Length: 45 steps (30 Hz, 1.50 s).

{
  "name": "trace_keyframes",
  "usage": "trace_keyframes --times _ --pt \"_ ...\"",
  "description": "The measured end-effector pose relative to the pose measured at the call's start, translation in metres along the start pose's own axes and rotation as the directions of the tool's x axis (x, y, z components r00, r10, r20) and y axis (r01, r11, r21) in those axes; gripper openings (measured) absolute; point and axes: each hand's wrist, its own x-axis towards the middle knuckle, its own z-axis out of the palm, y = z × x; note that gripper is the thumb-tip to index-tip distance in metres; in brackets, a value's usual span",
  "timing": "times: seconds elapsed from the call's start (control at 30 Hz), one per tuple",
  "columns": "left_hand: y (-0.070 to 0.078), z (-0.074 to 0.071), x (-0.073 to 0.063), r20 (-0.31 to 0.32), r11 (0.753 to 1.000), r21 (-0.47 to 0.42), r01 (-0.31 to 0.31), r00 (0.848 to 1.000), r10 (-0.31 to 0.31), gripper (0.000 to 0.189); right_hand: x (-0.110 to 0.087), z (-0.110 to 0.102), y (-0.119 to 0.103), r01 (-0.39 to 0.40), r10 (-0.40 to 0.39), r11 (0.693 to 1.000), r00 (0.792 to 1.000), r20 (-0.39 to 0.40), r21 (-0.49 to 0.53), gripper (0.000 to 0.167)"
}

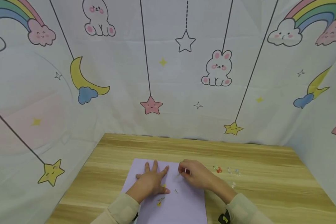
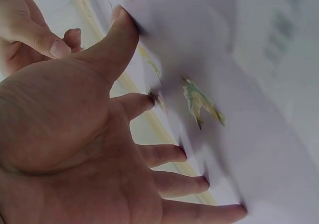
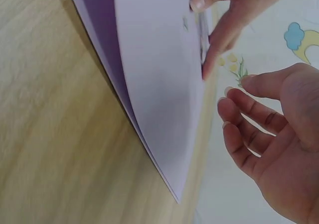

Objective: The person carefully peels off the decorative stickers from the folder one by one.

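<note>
My left hand [image 1: 150,181] rests with fingers spread on a lavender notebook page [image 1: 182,210]. The fingertips touch the paper in the left wrist view. My right hand [image 1: 197,174] is above the page's right part, thumb and fingertips pinching a sticker with yellow flowers and green leaves [image 3: 232,64]. Below the left hand lies a small yellow flower sticker [image 1: 160,202] on the page. A thin green sprig [image 1: 176,191] lies near the left thumb. Close under the left palm shows a green and yellow leafy sticker [image 2: 202,103].
To the right of the notebook, on the wooden table [image 1: 274,186], lie a red flower sticker [image 1: 218,169] and several pale clear ones [image 1: 236,171]. Purple sheet layers [image 3: 97,15] stand slightly apart at the notebook's edge. A printed cloth [image 1: 182,84] hangs behind.
</note>
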Motion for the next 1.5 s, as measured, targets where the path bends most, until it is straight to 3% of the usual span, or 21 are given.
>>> trace_keyframes --times 0.57,0.77,1.27,1.5 --pt "0.001 0.001 0.000 0.001 1.000 0.008 -0.002 1.000 0.002 0.096 -0.021 -0.018 0.007 -0.014 0.012 1.000 0.997 -0.079 -0.016 0.012" --pt "0.001 0.002 -0.001 0.002 1.000 0.017 -0.005 1.000 0.005 0.096 -0.030 -0.026 0.012 -0.043 0.043 0.999 0.990 -0.135 0.005 0.015" --pt "-0.002 0.002 -0.001 -0.008 1.000 0.022 -0.014 1.000 0.014 0.097 -0.050 -0.042 0.026 -0.095 0.091 0.995 0.983 -0.162 -0.016 0.017" --pt "-0.002 0.003 0.000 -0.008 1.000 0.020 -0.013 1.000 0.013 0.097 -0.061 -0.049 0.030 -0.079 0.074 0.997 0.975 -0.211 -0.017 0.023"
